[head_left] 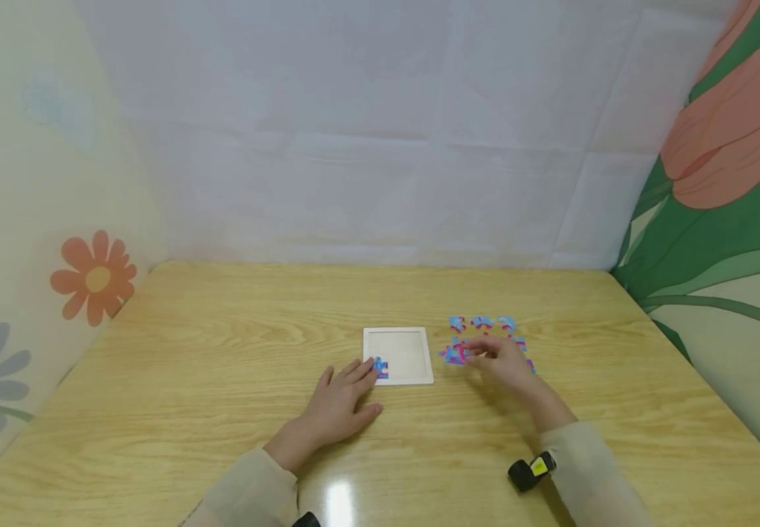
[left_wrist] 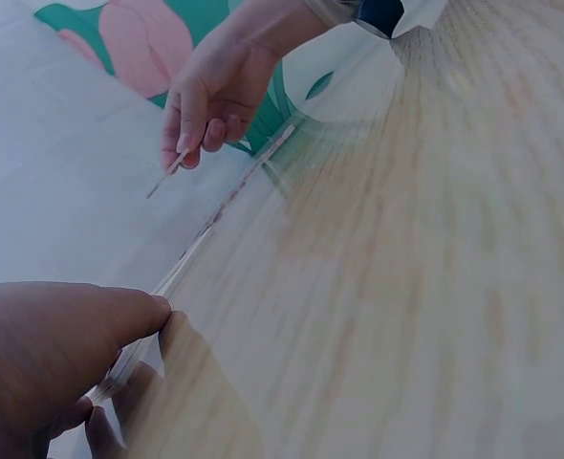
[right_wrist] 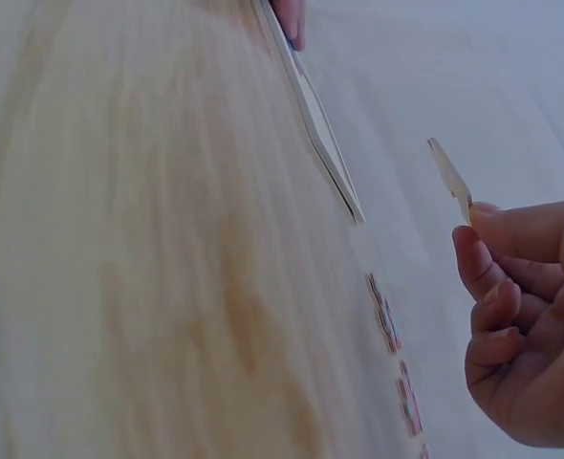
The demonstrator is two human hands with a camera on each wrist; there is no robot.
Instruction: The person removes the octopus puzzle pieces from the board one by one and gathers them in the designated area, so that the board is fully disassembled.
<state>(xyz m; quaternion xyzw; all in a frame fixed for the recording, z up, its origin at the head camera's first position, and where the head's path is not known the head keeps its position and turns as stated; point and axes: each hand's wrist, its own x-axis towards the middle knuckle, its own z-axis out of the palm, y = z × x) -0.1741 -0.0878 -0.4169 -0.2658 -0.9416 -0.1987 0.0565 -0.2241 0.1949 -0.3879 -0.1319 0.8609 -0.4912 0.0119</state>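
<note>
A white square puzzle frame (head_left: pixel 430 366) lies flat on the table, with one blue and purple jigsaw piece (head_left: pixel 382 369) in its near left corner. My left hand (head_left: pixel 343 402) rests at the frame's left side, fingers stretched out and fingertips over its edge by that piece. My right hand (head_left: pixel 503 364) is to the right of the frame, above the loose pieces. Between its thumb and index finger it pinches a jigsaw piece (right_wrist: pixel 449 180), held off the table. In the left wrist view the pinched piece (left_wrist: pixel 165 176) appears thin, almost edge-on.
Several loose blue and pink jigsaw pieces (head_left: pixel 481 322) lie right of the frame, some partly hidden by the right hand. The wooden table (head_left: pixel 222 329) ends at a white cloth backdrop (head_left: pixel 353 197). A flower-patterned sheet (head_left: pixel 728 241) stands along the right side.
</note>
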